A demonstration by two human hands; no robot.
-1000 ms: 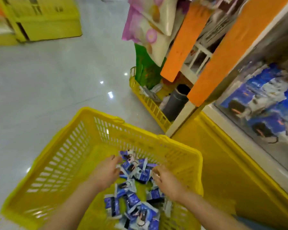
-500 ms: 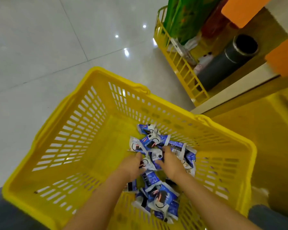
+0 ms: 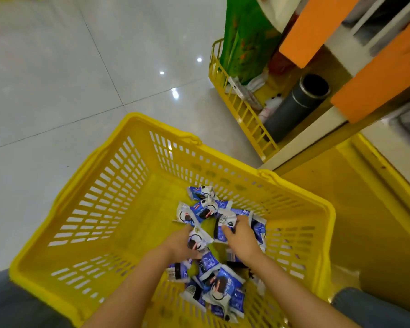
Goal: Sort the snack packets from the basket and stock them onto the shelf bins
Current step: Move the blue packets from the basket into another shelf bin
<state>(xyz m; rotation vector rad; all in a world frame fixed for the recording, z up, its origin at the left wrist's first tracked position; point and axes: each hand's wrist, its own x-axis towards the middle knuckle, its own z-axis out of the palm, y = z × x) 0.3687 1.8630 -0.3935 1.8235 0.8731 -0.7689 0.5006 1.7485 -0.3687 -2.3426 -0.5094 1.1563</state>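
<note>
Crouching over a yellow basket that sat on a pale tiled floor, a person had both bare arms reaching down into it. A loose heap of blue-and-white snack packets lay on the basket's bottom, crowded toward its right side, with the left side bare. The left hand had its fingers curled round a mostly white packet at the middle of the heap. The right hand, just beside it, had its fingertips curled onto a blue packet, pinching it against others underneath. To the right stood a shelf unit with orange panels, a yellow base ledge, and a dark cylinder behind a low yellow rail. The shelf bins themselves were only a blur at the frame's right edge. Nothing had yet left the basket, so I judged the sorting to be at its gathering step. The packets looked like glossy film, and each hand appeared to be touching more than one. Lifting a bunch at once might let a packet slide out and drop to the floor or the ledge. Squeezing harder to prevent that could crush what was inside. Because the packets looked so alike, two kinds might also end up in the wrong bin.
</note>
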